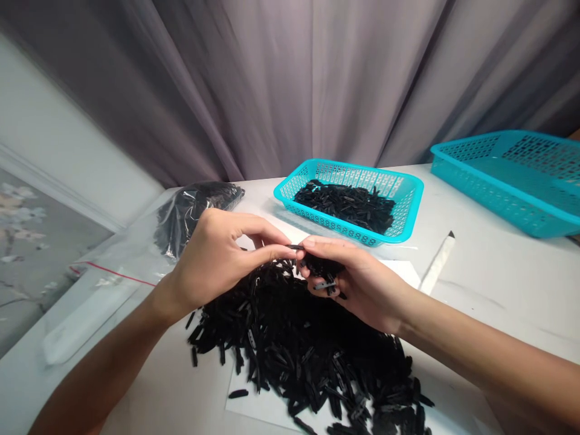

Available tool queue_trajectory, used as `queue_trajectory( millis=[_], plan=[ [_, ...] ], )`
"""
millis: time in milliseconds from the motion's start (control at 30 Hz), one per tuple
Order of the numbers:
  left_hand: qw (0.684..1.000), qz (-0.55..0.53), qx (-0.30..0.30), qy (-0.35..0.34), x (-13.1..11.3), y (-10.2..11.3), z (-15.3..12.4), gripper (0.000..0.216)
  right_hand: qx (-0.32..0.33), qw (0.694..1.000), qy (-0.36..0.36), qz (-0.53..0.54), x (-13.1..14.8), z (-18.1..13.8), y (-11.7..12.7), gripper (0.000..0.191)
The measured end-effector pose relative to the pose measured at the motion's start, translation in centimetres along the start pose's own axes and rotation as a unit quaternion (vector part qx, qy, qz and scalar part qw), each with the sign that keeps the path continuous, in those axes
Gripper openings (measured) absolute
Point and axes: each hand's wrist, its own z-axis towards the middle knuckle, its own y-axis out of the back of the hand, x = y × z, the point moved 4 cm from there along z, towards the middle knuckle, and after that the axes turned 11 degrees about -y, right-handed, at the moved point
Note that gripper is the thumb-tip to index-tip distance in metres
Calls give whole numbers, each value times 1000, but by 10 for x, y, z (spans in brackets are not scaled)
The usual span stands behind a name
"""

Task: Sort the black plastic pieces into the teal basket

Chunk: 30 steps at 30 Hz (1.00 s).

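Observation:
Above a heap of small black elongated pieces (299, 344), my two hands meet fingertip to fingertip. Thumb and index finger of my left hand (226, 248) pinch one end of a slim black piece (296, 246). The thumb of my right hand (357, 272) presses at its other end. Several more black pieces (324, 266) lie gathered in the curled fingers of my right hand, one with a greyish side. What the pieces are made of, I cannot make out. The heap spreads over white sheets on the table.
A turquoise basket (412, 208) behind my hands holds more black pieces. Another turquoise basket (493, 193) stands at the far right. A clear zip bag (167, 211) with black contents lies at left. A white stick with a dark tip (437, 263) lies right. Grey curtains (290, 84) hang behind.

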Motion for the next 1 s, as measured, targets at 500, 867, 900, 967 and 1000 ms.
queue_trajectory(
  millis=[500, 867, 900, 967, 1000],
  plan=[
    [983, 45, 165, -69, 96, -86, 107, 33, -64, 991, -18, 117, -6, 16, 26, 22],
    [951, -58, 290, -85, 51, -56, 26, 15, -11, 987, -14, 159, 8, -11, -8, 19],
    [963, -59, 255, -64, 46, -47, 23, 16, -11, 988, -8, 157, 9, -13, -9, 18],
    [993, -42, 110, -26, 36, -26, 19, 16, -13, 989, -5, 147, 8, -15, -11, 17],
    [998, -40, 50, -27, 30, -18, 17, 13, -16, 990, -3, 141, 7, -15, -13, 16]
  ],
)
